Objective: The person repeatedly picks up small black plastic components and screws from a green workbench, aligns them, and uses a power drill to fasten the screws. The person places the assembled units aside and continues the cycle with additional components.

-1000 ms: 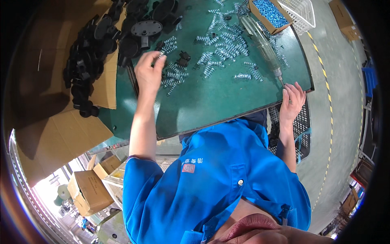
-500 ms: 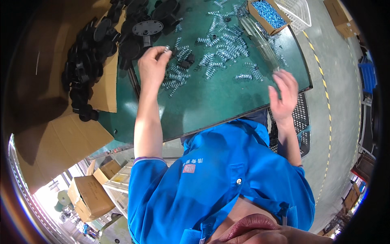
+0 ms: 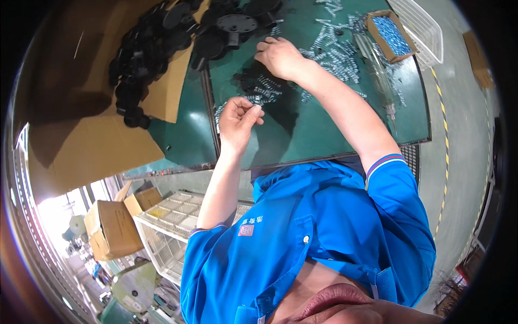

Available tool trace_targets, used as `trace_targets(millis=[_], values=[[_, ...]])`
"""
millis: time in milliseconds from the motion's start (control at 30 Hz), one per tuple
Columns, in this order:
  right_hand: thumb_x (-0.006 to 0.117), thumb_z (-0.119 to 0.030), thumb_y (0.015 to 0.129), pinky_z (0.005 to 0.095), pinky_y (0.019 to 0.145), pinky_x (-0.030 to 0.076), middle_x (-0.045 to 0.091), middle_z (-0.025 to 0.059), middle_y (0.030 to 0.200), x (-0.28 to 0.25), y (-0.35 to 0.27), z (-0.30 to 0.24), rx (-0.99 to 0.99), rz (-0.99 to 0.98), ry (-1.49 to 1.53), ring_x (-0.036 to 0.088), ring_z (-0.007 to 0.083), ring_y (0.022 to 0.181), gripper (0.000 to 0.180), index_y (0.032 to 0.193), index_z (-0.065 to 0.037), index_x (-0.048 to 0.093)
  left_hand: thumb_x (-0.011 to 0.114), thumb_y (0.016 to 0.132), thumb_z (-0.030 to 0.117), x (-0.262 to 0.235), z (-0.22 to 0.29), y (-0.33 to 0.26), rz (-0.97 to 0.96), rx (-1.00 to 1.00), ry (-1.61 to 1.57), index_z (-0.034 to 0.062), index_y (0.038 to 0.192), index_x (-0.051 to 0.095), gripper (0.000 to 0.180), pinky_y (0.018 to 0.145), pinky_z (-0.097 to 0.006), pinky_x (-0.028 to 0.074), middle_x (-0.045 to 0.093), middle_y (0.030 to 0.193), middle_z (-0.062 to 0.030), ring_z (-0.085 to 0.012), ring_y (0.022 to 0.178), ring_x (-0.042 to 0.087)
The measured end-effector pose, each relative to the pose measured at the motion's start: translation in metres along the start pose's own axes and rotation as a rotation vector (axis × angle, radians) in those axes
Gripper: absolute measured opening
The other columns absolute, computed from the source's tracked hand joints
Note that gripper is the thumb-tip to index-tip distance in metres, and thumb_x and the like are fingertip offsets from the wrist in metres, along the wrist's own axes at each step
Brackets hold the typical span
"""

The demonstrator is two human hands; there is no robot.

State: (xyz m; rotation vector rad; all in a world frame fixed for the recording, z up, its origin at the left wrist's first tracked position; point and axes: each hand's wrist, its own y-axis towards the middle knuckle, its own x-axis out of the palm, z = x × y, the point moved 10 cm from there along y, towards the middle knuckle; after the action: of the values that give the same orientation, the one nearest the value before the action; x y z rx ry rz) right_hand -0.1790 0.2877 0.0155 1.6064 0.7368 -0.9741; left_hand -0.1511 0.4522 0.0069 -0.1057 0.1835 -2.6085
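Observation:
My left hand [image 3: 240, 123] is closed in a pinch near the front of the green table [image 3: 318, 127], with a small silver coil spring [image 3: 257, 107] partly showing between thumb and fingers. Farther off, my right hand [image 3: 281, 58] reaches across toward black round-flanged parts [image 3: 236, 24]. Its fingers are curled, and whatever they grip is hidden. Loose coil springs [image 3: 340, 62] lie heaped beyond my right forearm, with a smaller group [image 3: 267, 89] between my hands. On the right rests a long screwdriver-like power tool [image 3: 379, 75], its thin tip toward me.
A small cardboard box of blue pieces [image 3: 391, 35] stands at the far right, beside a white plastic basket [image 3: 426, 32]. At left, a large open carton [image 3: 81, 156] has black parts [image 3: 143, 65] piled along its flap. A white crate [image 3: 167, 232] stands below the table edge.
My right hand has left the tool's tip and crossed left to the black parts. My left hand has drawn back toward me. The whole view has shifted.

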Motion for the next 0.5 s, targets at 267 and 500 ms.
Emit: trace_targets(millis=[267, 500], values=[[0.069, -0.016, 0.082, 0.0358, 0.078, 0.050, 0.060, 0.0086, 0.089, -0.086, -0.053, 0.009, 0.236, 0.128, 0.698, 0.061, 0.0243, 0.089, 0.027, 0.107, -0.005, 0.067, 0.062, 0.097, 0.009, 0.017, -0.028, -0.008, -0.114, -0.155, -0.576, 0.0049, 0.112, 0.063, 0.015, 0.075, -0.032, 0.052, 0.065, 0.095, -0.0087, -0.0168, 0.080, 0.060], [0.076, -0.009, 0.080, 0.0309, 0.074, 0.052, 0.064, 0.0115, 0.099, -0.122, -0.121, -0.012, 0.330, 0.176, 0.949, 0.065, 0.0236, 0.088, 0.028, 0.106, -0.003, 0.070, 0.064, 0.095, 0.007, 0.055, -0.035, -0.001, -0.233, -0.200, -0.470, 0.0014, 0.108, 0.065, 0.014, 0.073, -0.032, 0.053, 0.067, 0.093, -0.0106, -0.0179, 0.077, 0.062]])
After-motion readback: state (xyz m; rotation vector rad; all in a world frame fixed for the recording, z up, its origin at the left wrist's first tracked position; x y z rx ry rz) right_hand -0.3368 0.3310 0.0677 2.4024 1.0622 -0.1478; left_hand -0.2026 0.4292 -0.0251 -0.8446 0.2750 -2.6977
